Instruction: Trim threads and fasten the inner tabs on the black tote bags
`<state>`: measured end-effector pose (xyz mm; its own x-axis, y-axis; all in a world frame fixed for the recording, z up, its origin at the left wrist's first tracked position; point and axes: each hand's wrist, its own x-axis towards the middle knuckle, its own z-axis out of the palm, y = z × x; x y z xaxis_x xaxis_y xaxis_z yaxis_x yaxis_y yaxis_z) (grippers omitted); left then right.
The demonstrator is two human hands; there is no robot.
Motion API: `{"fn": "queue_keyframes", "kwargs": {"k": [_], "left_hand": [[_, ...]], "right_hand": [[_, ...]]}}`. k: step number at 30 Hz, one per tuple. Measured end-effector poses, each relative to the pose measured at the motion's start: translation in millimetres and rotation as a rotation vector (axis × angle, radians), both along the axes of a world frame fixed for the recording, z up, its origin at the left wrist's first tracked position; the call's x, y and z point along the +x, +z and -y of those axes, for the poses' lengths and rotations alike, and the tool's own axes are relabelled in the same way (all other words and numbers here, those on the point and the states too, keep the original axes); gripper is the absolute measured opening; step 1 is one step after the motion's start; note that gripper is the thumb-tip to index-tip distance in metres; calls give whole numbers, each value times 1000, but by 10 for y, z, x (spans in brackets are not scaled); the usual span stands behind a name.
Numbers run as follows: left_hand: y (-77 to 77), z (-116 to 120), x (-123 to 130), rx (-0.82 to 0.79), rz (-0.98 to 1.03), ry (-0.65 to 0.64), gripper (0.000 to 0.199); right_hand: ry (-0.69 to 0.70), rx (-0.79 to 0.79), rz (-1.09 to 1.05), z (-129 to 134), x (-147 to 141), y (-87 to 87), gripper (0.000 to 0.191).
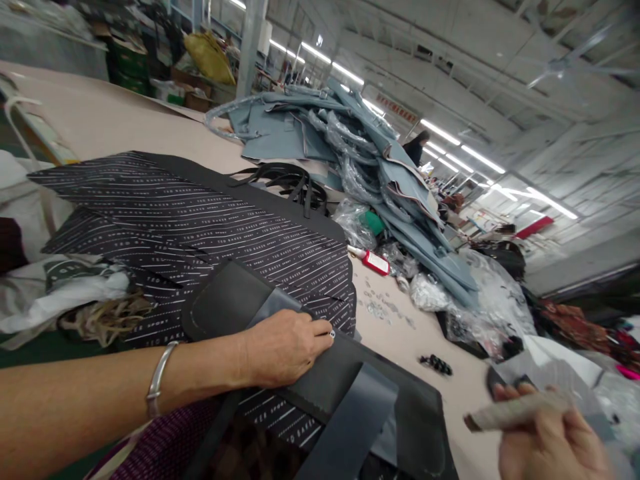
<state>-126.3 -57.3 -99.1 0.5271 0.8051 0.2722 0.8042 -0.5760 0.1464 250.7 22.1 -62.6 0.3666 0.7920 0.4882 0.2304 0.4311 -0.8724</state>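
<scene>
My left hand [285, 347], with a silver bangle at its wrist, rests curled over a black stitched bag panel [330, 380]. A tiny shiny metal piece [332, 333] shows at its pinched fingertips; its kind is too small to tell. A wide dark grey strap [357, 413] crosses the panel, and black lining printed with white lettering shows beneath. At the lower right, my right hand [555, 433] is closed around a pale, wrapped-looking rod [515, 410] with a dark brown end. This hand is blurred and stands apart from the panel.
Printed black bag pieces [240, 227] lie stacked behind my left hand, with black handles [300, 187] beyond. Blue-grey bags [350, 140] with plastic wrap form a tall pile. A red-labelled bottle [373, 261], small metal bits [383, 307] and a black coiled item [436, 364] lie on the table [415, 407].
</scene>
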Motion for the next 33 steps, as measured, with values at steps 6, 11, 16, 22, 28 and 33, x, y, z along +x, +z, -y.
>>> {"fn": "queue_keyframes", "kwargs": {"k": [6, 11, 16, 22, 28, 33], "left_hand": [[-49, -29, -10, 21, 36, -3, 16], [-74, -34, -4, 43, 52, 13, 17], [-62, -36, 1, 14, 66, 18, 19], [-59, -25, 4, 0, 75, 24, 18], [-59, -30, 7, -19, 75, 1, 19], [-60, -42, -5, -9, 91, -6, 16]], "right_hand": [[469, -226, -835, -26, -1355, 100, 14], [484, -356, -954, -118, -1821, -78, 25], [595, -323, -819, -189, -1854, -302, 24], [579, -338, -820, -234, -1866, -424, 23], [558, -271, -744, -150, -2027, -308, 24], [658, -133, -509, 12, -2312, -85, 21]]}}
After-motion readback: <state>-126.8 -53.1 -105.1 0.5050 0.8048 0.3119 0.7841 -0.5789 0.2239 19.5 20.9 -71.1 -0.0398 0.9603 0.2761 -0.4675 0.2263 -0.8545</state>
